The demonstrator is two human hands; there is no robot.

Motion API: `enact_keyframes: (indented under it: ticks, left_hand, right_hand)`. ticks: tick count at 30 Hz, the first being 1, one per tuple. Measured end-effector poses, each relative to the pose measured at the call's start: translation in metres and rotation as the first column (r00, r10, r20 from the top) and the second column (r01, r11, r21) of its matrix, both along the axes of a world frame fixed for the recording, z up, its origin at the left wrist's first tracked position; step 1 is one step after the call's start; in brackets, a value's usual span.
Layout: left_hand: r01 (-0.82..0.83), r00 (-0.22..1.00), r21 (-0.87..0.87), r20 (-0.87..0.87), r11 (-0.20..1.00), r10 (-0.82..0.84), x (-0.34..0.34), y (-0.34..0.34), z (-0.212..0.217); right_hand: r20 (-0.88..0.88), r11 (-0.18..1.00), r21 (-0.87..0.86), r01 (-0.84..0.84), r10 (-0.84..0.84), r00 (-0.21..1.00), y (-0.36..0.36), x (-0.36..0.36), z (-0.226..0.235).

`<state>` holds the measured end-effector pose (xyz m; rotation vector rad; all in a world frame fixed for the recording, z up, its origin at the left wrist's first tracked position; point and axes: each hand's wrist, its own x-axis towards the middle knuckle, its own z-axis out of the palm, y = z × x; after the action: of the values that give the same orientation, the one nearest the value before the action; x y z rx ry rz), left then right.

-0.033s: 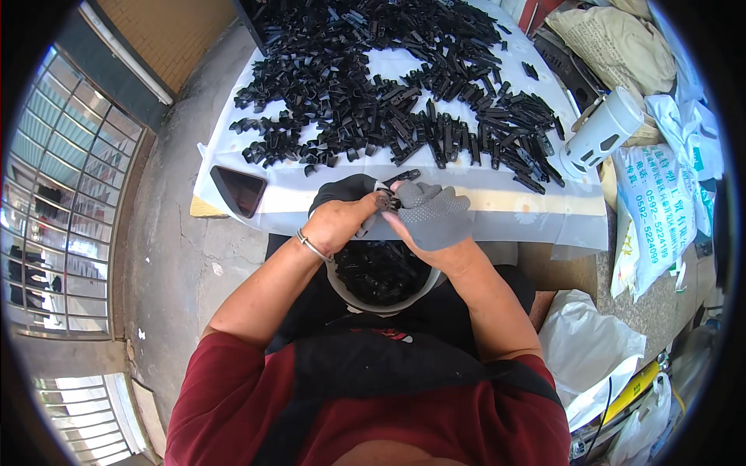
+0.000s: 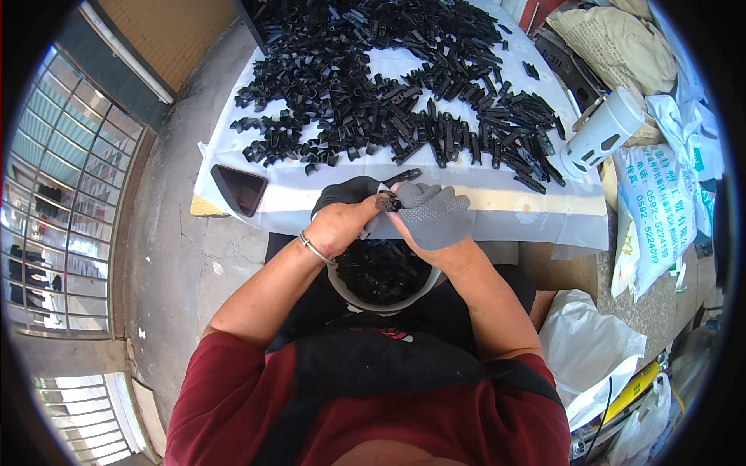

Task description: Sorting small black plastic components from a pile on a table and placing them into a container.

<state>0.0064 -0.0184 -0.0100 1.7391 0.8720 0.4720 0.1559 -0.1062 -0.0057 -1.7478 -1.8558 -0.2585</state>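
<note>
Close together above the table's front edge, my two hands work on a small black plastic piece (image 2: 391, 203). My left hand (image 2: 340, 216), partly covered by a dark glove, pinches it between thumb and fingers. From the other side, my right hand (image 2: 437, 217), in a grey dotted glove with bare fingertips, closes on the same piece. Fingers hide most of its shape. Just beyond my fingers shows a longer black plastic part (image 2: 406, 176); whether it is held or lies on the table I cannot tell. Below my hands, a light bucket (image 2: 437, 279) contains black plastic pieces (image 2: 381, 272).
Black plastic parts (image 2: 326, 116), some curved and some long and narrow, cover much of the white-covered table (image 2: 497, 225). A dark phone (image 2: 239, 191) lies at its left edge. On the right are a pale cylinder (image 2: 603, 132), a printed sack (image 2: 653, 217) and a white bag (image 2: 590, 342).
My hands have shifted very slightly around the small black plastic piece. Everything else looks unmoved.
</note>
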Motion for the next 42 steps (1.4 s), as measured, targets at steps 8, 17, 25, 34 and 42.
enact_keyframes:
  ticks: [8, 17, 25, 34, 42]
  left_hand:
    - [-0.012, 1.0, 0.101, 0.009, 0.995, 0.011, -0.003, -0.008, 0.003]
    - [-0.141, 0.983, -0.06, 0.106, 0.988, 0.147, -0.005, -0.01, 0.01]
    - [-0.14, 0.988, 0.073, 0.078, 0.987, 0.134, -0.005, -0.011, 0.008]
    - [0.201, 0.96, 0.58, -0.278, 0.79, -0.04, -0.015, -0.002, 0.005]
    - [0.118, 0.881, 0.784, -0.366, 0.61, 0.3, 0.016, 0.073, -0.011]
  right_hand:
    - [-0.272, 0.973, -0.159, -0.17, 0.123, 0.954, 0.001, -0.004, 0.0]
    - [-0.163, 0.994, -0.016, -0.106, 0.102, 0.981, -0.012, 0.002, 0.004]
    - [0.126, 0.997, -0.048, -0.063, 0.068, 0.99, -0.01, -0.004, 0.006]
    - [-0.145, 0.954, -0.205, -0.22, 0.192, 0.971, -0.003, -0.01, -0.006]
    - [-0.005, 0.922, -0.386, 0.029, -0.034, 0.999, 0.03, 0.008, 0.001]
